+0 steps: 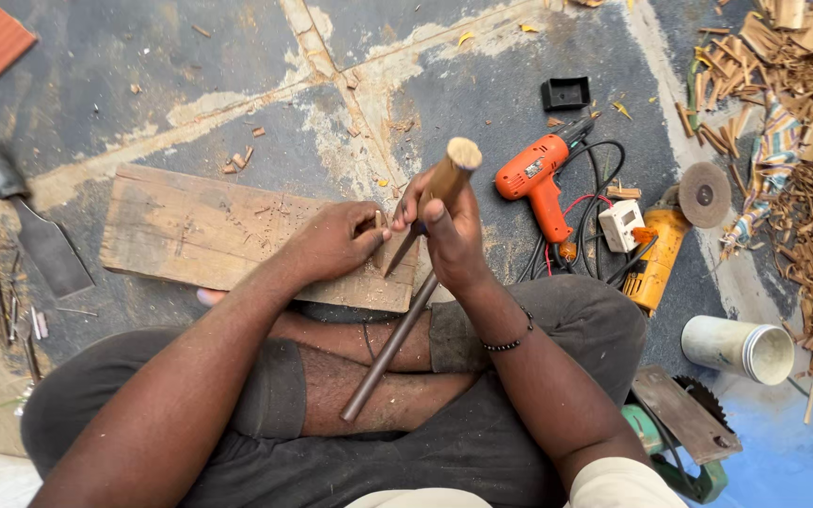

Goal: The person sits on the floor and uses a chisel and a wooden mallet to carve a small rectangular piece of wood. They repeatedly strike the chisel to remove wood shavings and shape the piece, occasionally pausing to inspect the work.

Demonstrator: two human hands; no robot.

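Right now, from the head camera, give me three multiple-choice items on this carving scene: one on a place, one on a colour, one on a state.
1. Where does the electric drill lie?
A. On the wooden plank
B. On the floor, to the right of the hands
C. In the person's lap

2. What colour is the drill's body?
A. Orange
B. Green
C. Blue

3. How is the wooden-handled chisel held?
A. Lying loose on the floor
C. Gripped in the right hand, tip down on the plank
B. Gripped in the left hand alone

Answers: 1 B, it lies on the grey floor beside the angle grinder. 2 A, its casing is orange. 3 C, the right hand wraps the handle while the left hand rests at the tip.
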